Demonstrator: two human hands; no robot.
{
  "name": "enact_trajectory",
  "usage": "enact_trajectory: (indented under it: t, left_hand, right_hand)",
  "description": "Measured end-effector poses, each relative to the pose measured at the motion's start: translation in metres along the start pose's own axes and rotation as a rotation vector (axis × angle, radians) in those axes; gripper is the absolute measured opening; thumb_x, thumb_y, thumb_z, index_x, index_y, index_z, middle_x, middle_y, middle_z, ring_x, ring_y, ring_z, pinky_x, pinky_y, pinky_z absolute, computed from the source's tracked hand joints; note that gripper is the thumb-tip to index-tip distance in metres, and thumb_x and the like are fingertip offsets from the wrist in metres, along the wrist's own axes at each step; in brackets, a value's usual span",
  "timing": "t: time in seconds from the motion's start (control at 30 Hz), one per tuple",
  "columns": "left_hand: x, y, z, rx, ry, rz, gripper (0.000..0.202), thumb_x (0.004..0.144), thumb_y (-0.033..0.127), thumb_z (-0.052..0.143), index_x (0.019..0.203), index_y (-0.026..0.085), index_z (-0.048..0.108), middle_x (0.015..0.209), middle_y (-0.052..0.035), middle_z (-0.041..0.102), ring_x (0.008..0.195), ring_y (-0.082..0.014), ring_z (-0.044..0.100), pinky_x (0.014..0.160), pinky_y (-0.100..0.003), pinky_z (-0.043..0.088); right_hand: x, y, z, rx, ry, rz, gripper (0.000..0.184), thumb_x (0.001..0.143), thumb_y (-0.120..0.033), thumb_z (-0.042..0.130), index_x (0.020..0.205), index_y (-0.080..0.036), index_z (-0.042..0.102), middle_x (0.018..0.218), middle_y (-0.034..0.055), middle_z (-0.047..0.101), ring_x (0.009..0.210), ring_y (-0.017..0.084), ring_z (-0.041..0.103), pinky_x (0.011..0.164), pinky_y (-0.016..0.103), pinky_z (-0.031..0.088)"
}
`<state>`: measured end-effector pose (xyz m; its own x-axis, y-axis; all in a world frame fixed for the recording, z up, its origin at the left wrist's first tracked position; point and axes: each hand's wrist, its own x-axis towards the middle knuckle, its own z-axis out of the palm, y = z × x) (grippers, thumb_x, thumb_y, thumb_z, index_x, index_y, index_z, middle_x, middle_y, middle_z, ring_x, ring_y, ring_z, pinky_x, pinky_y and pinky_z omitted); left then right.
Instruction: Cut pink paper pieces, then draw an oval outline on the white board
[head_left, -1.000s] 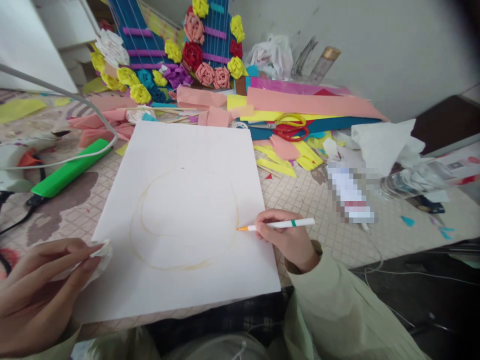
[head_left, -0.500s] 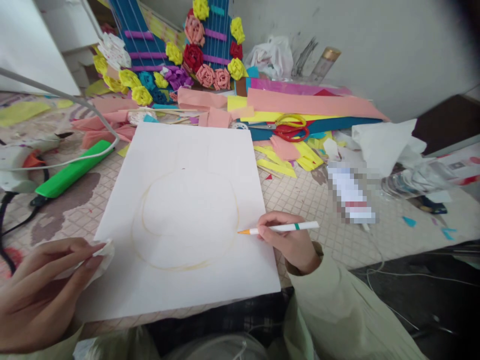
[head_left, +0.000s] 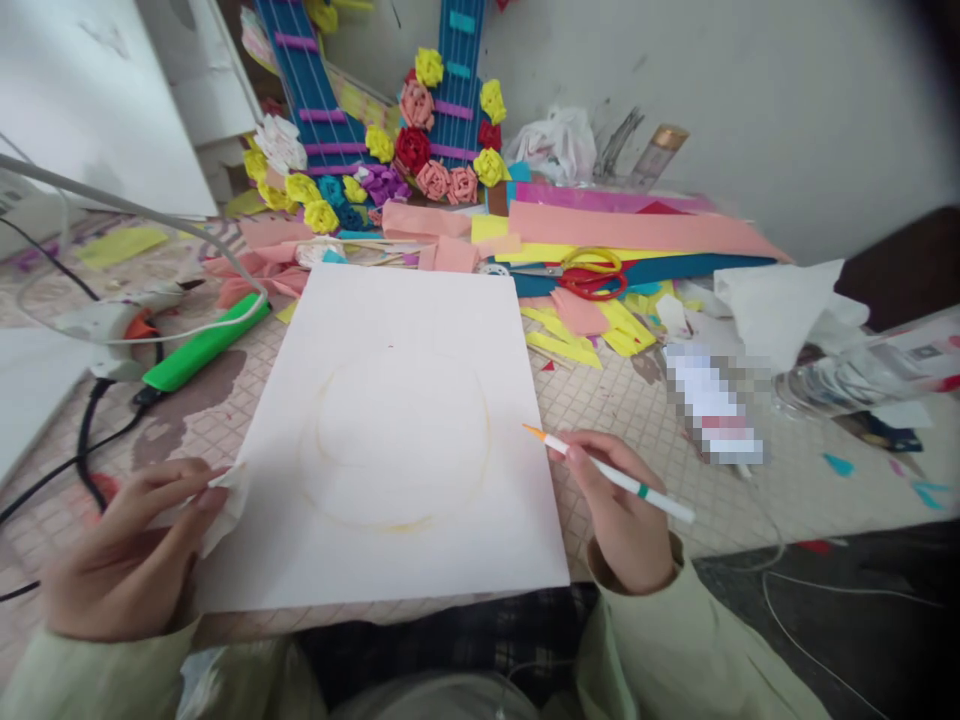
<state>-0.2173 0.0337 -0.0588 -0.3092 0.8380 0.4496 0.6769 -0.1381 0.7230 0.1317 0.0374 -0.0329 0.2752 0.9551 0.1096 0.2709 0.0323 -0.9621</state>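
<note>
A large white sheet (head_left: 405, 330) lies in front of me with faint orange circles (head_left: 401, 440) drawn on it. My right hand (head_left: 619, 505) grips a white orange-tipped marker (head_left: 607, 472); its tip hovers just off the sheet's right edge. My left hand (head_left: 131, 545) rests at the sheet's lower left corner, fingers pinched on a crumpled white tissue (head_left: 225, 500).
A green tool (head_left: 202, 345) with cables and a white glue gun (head_left: 112, 322) lie to the left. Paper flowers on a blue frame (head_left: 382, 150), coloured paper strips (head_left: 630, 225) and red-yellow scissors (head_left: 589, 272) crowd the back. White tissue (head_left: 772, 300) and a plastic bottle (head_left: 832, 375) sit right.
My right hand lifted the marker off the circle's edge and swung it to the right, tip now pointing up-left off the sheet. The view shifted, and my left hand shows further right.
</note>
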Motion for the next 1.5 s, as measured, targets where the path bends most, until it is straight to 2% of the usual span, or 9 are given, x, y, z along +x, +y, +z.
enact_trajectory:
  t: [0.3, 0.47, 0.57, 0.67, 0.77, 0.9, 1.0, 1.3, 1.5]
  left_hand:
    - [-0.020, 0.035, 0.011, -0.390, -0.123, 0.018, 0.029, 0.067, 0.006, 0.057, 0.080, 0.029, 0.067, 0.080, 0.0025, 0.059, 0.077, -0.0083, 0.055, 0.058, -0.012, 0.043]
    - [-0.005, 0.047, -0.013, -0.191, -0.450, 0.341, 0.041, 0.069, 0.000, 0.055, 0.099, 0.028, 0.062, 0.088, -0.0007, 0.054, 0.083, -0.0118, 0.054, 0.066, -0.018, 0.046]
    - [0.020, 0.074, -0.019, -0.098, -0.456, 0.556, 0.041, 0.072, 0.000, 0.054, 0.102, 0.026, 0.061, 0.087, -0.0016, 0.053, 0.081, -0.0113, 0.053, 0.065, -0.018, 0.045]
    - [0.042, 0.111, 0.004, -0.081, -0.545, 0.753, 0.032, 0.076, 0.003, 0.052, 0.101, 0.022, 0.061, 0.090, -0.0035, 0.054, 0.081, -0.0110, 0.054, 0.069, -0.020, 0.045]
    - [0.050, 0.135, 0.053, -0.002, -0.675, 0.898, 0.018, 0.082, 0.012, 0.047, 0.085, 0.015, 0.064, 0.083, -0.0056, 0.058, 0.074, -0.0116, 0.055, 0.067, -0.023, 0.045]
    - [0.049, 0.135, 0.128, 0.179, -0.744, 1.190, 0.020, 0.082, 0.012, 0.046, 0.073, 0.013, 0.063, 0.077, -0.0063, 0.059, 0.065, -0.0134, 0.052, 0.065, -0.027, 0.044]
    - [0.047, 0.126, 0.159, 0.163, -0.750, 1.256, 0.019, 0.083, 0.013, 0.047, 0.071, 0.013, 0.063, 0.078, -0.0066, 0.059, 0.067, -0.0137, 0.051, 0.068, -0.028, 0.042]
    - [0.049, 0.107, 0.138, 0.000, -0.823, 1.434, 0.027, 0.086, 0.015, 0.040, 0.066, 0.014, 0.058, 0.074, -0.0046, 0.058, 0.067, -0.0124, 0.048, 0.070, -0.026, 0.040]
    - [0.049, 0.120, 0.160, 0.023, -0.738, 1.483, 0.028, 0.087, 0.013, 0.039, 0.067, 0.014, 0.058, 0.074, -0.0065, 0.060, 0.069, -0.0140, 0.050, 0.070, -0.029, 0.042]
  right_hand:
    - [0.025, 0.004, 0.004, 0.060, -0.004, -0.039, 0.012, 0.077, -0.032, 0.059, 0.078, -0.020, 0.061, 0.071, 0.0004, 0.065, 0.072, 0.017, 0.061, 0.064, 0.028, 0.047]
    - [0.023, -0.007, -0.006, -0.029, 0.151, -0.135, 0.013, 0.078, -0.032, 0.058, 0.080, -0.020, 0.061, 0.073, 0.0006, 0.064, 0.076, 0.017, 0.060, 0.067, 0.029, 0.046]
    - [0.004, -0.008, -0.003, -0.038, 0.151, -0.127, 0.012, 0.079, -0.030, 0.056, 0.082, -0.020, 0.061, 0.074, 0.0006, 0.065, 0.076, 0.016, 0.060, 0.067, 0.028, 0.046]
    - [-0.008, 0.000, 0.007, 0.005, 0.145, -0.112, 0.013, 0.079, -0.031, 0.057, 0.082, -0.019, 0.061, 0.074, 0.0014, 0.065, 0.074, 0.016, 0.061, 0.066, 0.028, 0.046]
    - [-0.009, 0.011, 0.017, 0.068, 0.198, -0.080, 0.015, 0.078, -0.032, 0.057, 0.083, -0.018, 0.060, 0.074, 0.0026, 0.065, 0.073, 0.017, 0.061, 0.065, 0.030, 0.046]
    - [-0.006, 0.019, 0.019, 0.135, 0.305, -0.013, 0.019, 0.078, -0.036, 0.056, 0.082, -0.017, 0.059, 0.073, 0.0031, 0.064, 0.070, 0.017, 0.061, 0.065, 0.031, 0.045]
    - [-0.006, 0.022, 0.017, 0.194, 0.338, 0.015, 0.020, 0.078, -0.038, 0.056, 0.081, -0.018, 0.059, 0.069, 0.0023, 0.064, 0.068, 0.017, 0.060, 0.065, 0.032, 0.044]
    - [-0.005, 0.024, 0.017, 0.274, 0.324, 0.062, 0.020, 0.076, -0.038, 0.058, 0.079, -0.018, 0.060, 0.068, 0.0016, 0.063, 0.067, 0.018, 0.060, 0.063, 0.031, 0.043]
    - [-0.004, 0.025, 0.017, 0.315, 0.332, 0.051, 0.019, 0.075, -0.037, 0.059, 0.077, -0.018, 0.061, 0.066, 0.0014, 0.062, 0.065, 0.017, 0.058, 0.063, 0.031, 0.042]
